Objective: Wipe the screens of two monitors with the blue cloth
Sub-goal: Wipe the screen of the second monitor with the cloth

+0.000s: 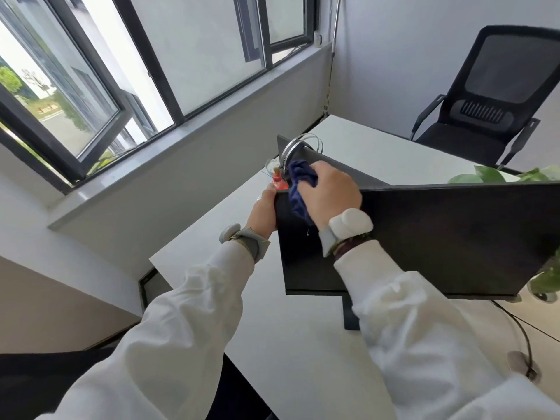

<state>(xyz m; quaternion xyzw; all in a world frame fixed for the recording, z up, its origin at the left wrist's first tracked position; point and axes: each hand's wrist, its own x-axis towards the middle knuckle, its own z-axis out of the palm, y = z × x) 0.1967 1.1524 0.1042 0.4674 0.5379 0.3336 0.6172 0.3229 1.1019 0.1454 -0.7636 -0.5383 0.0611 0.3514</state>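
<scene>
- Head view: the right hand [330, 192] has its fingers [312, 174] curled tight round a bunched blue cloth [298, 192], holding it at the upper left corner of the near monitor [439, 237].
- The cloth's loose end hangs down over the dark screen, just beside the panel's left edge.
- The left hand [263, 212] grips that left edge near the top corner. Its thumb lies along the front edge, and the fingers go behind the panel, out of sight.
- The near monitor stands on the white counter [272, 322] on a dark stand [351, 313].
- A second monitor [345, 169] stands just behind it at an angle; its screen does not show.
- A silver headband [298, 147] hangs over the second monitor's far end, and a small red object [279, 180] sits just past the left hand.
- Green leaves [491, 174] show above the near monitor's top edge, and a black cable [522, 331] curves over the counter on the right.
- A black office chair [491, 95] stands beyond the counter, and a dark-framed window [91, 95] stands open on the left.
</scene>
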